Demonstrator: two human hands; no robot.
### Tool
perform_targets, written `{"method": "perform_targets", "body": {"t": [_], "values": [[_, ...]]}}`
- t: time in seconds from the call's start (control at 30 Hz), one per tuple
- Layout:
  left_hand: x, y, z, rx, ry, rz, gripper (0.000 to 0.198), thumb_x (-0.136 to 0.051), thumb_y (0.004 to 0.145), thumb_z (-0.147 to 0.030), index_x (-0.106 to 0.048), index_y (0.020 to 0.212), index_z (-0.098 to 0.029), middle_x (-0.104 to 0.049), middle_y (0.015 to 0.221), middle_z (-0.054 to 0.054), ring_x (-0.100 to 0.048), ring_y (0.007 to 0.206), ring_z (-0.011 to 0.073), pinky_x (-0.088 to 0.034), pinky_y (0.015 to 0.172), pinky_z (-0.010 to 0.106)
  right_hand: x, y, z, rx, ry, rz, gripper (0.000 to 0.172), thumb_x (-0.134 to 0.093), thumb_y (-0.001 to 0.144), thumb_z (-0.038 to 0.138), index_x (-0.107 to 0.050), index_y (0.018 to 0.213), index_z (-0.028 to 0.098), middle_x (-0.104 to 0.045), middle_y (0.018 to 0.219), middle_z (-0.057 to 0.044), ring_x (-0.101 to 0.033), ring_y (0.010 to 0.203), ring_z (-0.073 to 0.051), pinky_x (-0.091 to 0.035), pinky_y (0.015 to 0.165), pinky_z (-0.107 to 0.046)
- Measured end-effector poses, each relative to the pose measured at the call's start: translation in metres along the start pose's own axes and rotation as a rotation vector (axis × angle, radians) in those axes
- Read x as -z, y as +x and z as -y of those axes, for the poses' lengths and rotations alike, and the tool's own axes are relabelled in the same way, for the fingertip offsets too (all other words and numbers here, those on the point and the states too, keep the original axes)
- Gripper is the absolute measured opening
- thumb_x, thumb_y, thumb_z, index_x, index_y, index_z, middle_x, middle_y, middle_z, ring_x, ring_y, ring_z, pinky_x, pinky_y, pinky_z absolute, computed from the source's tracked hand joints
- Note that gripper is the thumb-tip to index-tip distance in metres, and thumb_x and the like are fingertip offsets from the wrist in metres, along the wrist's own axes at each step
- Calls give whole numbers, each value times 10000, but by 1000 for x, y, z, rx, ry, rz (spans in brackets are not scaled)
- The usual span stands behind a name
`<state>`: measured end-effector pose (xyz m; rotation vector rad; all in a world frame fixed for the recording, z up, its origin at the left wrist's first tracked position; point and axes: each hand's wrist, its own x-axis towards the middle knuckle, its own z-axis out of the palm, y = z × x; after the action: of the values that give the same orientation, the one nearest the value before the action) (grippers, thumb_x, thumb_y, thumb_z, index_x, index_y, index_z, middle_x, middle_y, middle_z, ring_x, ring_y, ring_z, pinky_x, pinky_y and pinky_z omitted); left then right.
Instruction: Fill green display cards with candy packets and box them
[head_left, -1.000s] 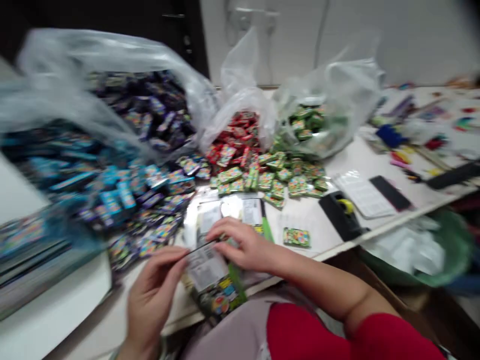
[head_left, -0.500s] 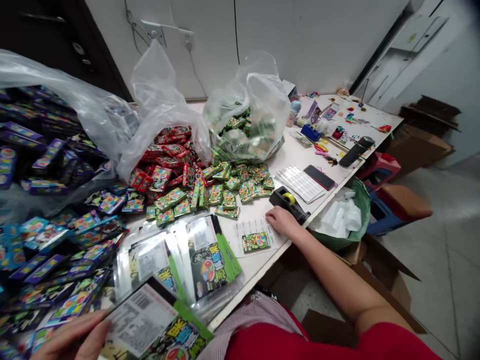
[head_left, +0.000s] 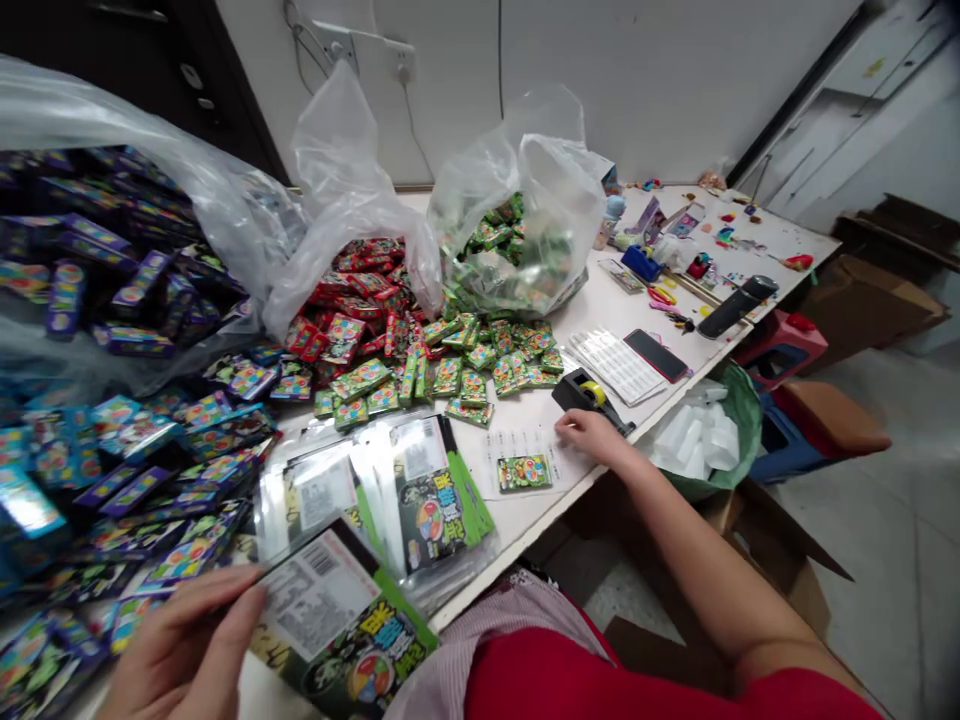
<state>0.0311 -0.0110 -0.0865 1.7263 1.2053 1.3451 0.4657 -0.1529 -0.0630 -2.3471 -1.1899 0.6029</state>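
Observation:
My left hand (head_left: 184, 650) grips a clear flat packet (head_left: 334, 620) with a white label and a green and black card, low at the table's near edge. My right hand (head_left: 592, 437) is stretched out to the right, fingers curled at the black tape dispenser (head_left: 589, 393), resting on a white sheet (head_left: 525, 447). A single small green box (head_left: 524, 472) lies on that sheet just left of the hand. More of the same clear packets (head_left: 409, 490) are stacked between my hands.
Piles of small boxes cover the white table (head_left: 679, 395): blue and purple (head_left: 127, 430) at left, red (head_left: 352, 300), green (head_left: 480, 365). Clear plastic bags (head_left: 525, 230) stand behind. A phone (head_left: 657, 355), a black bottle (head_left: 736, 306) and small items lie right. A green-lined bin (head_left: 712, 440) and stools stand beside.
My right hand let go of the packet and reached right to the tape dispenser. The left hand keeps the packet. The view swung right.

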Motion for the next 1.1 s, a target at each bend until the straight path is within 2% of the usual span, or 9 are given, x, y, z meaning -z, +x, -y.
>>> {"method": "perform_targets", "body": {"t": [0.03, 0.1, 0.2, 0.33, 0.43, 0.53, 0.67, 0.93, 1.1], "values": [[-3, -3, -11, 28, -42, -10, 130, -731, 720, -289, -654, 824, -281, -664, 860, -17, -618, 793, 201, -530, 762, 378, 3, -1, 9, 22, 24, -10, 150, -558, 832, 271, -653, 791, 162, -685, 793, -48, -625, 738, -180, -462, 686, -279], [-8, -8, -32, 59, -87, 59, 159, -721, 735, -260, -638, 870, -253, -660, 900, -5, -625, 840, 179, -527, 752, 319, 7, -5, 41, 132, 121, 16, 202, -566, 845, 348, -645, 804, 167, -674, 836, -53, -618, 787, -182, -469, 726, -293], [-13, -10, -54, 1, -144, 113, 92, -672, 791, -223, -612, 861, -222, -631, 856, 1, -612, 823, 146, -514, 738, 266, 0, -12, 117, 498, 435, 261, 216, -601, 852, 375, -637, 780, 174, -664, 864, -48, -612, 816, -166, -473, 769, -303], [-13, -10, -61, -22, -163, 152, 74, -630, 833, -179, -585, 877, -219, -590, 848, 4, -580, 829, 134, -487, 741, 248, -29, -25, 218, 855, 528, 559, 152, -618, 863, 291, -642, 763, 180, -665, 844, -31, -610, 826, -143, -464, 796, -300], [-10, -12, -60, 4, -188, 197, 62, -595, 863, -175, -567, 894, -220, -569, 855, 9, -562, 839, 140, -466, 749, 259, -54, -26, 258, 889, 418, 685, 112, -628, 841, 221, -642, 745, 166, -668, 792, -24, -599, 778, -131, -456, 775, -287], [-10, -13, -60, 16, -225, 234, 45, -553, 891, -181, -555, 903, -224, -562, 869, 10, -549, 849, 143, -445, 759, 266, -69, -19, 268, 759, 286, 756, 76, -633, 817, 184, -645, 750, 150, -662, 745, -19, -583, 707, -120, -447, 703, -265], [-11, -10, -59, 36, -240, 252, 37, -523, 910, -204, -552, 896, -223, -552, 859, 4, -535, 836, 143, -427, 751, 268, -75, -13, 265, 632, 232, 817, 88, -634, 808, 199, -640, 737, 147, -649, 705, -13, -560, 660, -113, -434, 639, -247], [-17, -11, -56, 51, -212, 216, 73, -595, 878, -267, -545, 897, -218, -554, 845, 12, -542, 837, 156, -436, 760, 293, -88, -21, 259, 544, 360, 746, 111, -639, 796, 211, -630, 692, 171, -643, 681, -11, -559, 636, -114, -434, 610, -246], [-23, -11, -55, 47, -145, 123, 125, -644, 836, -250, -528, 866, -215, -556, 812, 10, -553, 797, 155, -463, 731, 296, -97, -21, 256, 540, 379, 696, 110, -639, 790, 189, -616, 685, 167, -622, 676, -4, -532, 638, -110, -418, 591, -234]]}}
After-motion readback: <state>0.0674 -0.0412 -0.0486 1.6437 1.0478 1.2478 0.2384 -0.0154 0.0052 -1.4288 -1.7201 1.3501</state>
